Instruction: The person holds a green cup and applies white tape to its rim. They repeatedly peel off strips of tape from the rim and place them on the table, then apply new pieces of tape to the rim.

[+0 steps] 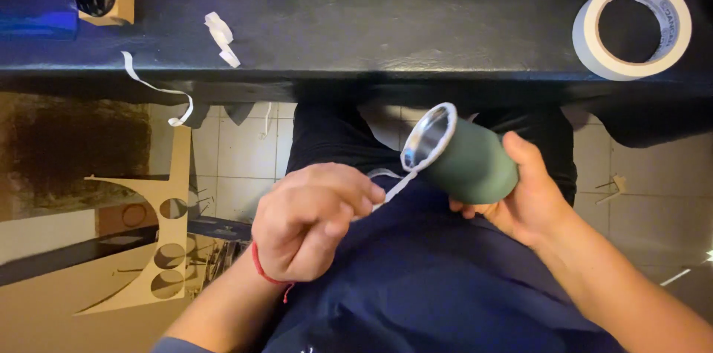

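Note:
My right hand (pixel 531 201) grips a dark green cup (pixel 475 164) on its side over my lap, its shiny open mouth turned up and to the left. A strip of white tape (pixel 431 138) runs around the cup's rim. My left hand (pixel 312 219), with a red thread on the wrist, pinches the loose end of that tape strip (pixel 390 188) and holds it out from the rim.
A dark table (pixel 356 34) spans the top. On it lie a roll of white masking tape (pixel 633 26) at the right, crumpled tape scraps (pixel 221 37) and a hanging tape strip (pixel 160 89). A wooden cut-out piece with round holes (pixel 167 242) stands on the tiled floor at the left.

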